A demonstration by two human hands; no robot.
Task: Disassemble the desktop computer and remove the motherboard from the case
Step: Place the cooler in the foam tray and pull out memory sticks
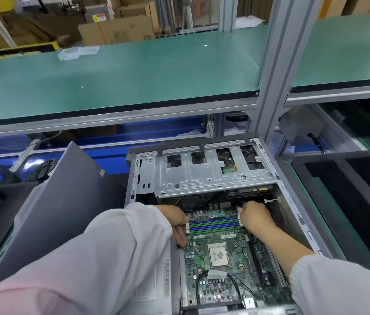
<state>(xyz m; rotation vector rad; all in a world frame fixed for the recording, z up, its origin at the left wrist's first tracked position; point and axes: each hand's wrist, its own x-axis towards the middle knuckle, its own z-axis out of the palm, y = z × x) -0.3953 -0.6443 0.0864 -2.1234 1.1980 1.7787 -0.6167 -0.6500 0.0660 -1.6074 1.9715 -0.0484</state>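
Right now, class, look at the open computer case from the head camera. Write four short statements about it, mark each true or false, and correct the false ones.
1. The motherboard lies inside the case. True.
2. The left hand rests on the green shelf. False: it is at the left end of the memory slots.
3. A metal drive cage sits beyond the board. True.
4. The right hand is outside the case. False: it reaches in at the slots' right end.
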